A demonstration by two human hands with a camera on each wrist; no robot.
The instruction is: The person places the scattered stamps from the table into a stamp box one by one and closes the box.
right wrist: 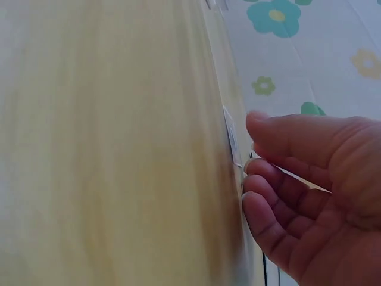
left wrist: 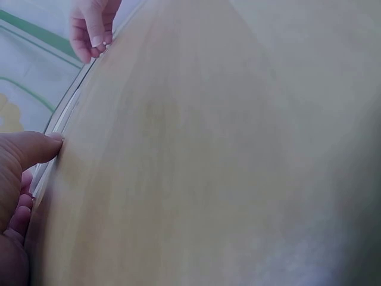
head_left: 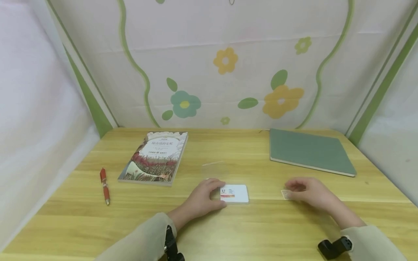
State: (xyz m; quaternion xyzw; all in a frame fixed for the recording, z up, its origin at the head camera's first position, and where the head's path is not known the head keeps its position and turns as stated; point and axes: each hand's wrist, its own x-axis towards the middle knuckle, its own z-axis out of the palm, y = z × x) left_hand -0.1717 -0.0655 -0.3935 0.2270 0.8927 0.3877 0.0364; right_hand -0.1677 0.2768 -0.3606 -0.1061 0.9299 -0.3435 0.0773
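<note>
A white card (head_left: 236, 194) with a red and orange stripe lies flat near the table's front middle. My left hand (head_left: 218, 193) grips its left edge, fingers over the far corner and thumb at the near side; in the left wrist view the thumb (left wrist: 41, 146) presses against the card's edge (left wrist: 62, 122). To the right, my right hand (head_left: 291, 190) pinches a small pale card (head_left: 285, 194) low over the wood. The right wrist view shows the right hand's curled fingers (right wrist: 268, 196) just above the table, the small card barely visible.
A picture-covered book (head_left: 155, 157) lies at the back left with a red pen (head_left: 105, 185) to its left. A green notebook (head_left: 310, 152) lies at the back right. A clear plastic sleeve (head_left: 213, 168) rests behind the white card. Flowered cloth walls enclose the wooden table (head_left: 261, 224).
</note>
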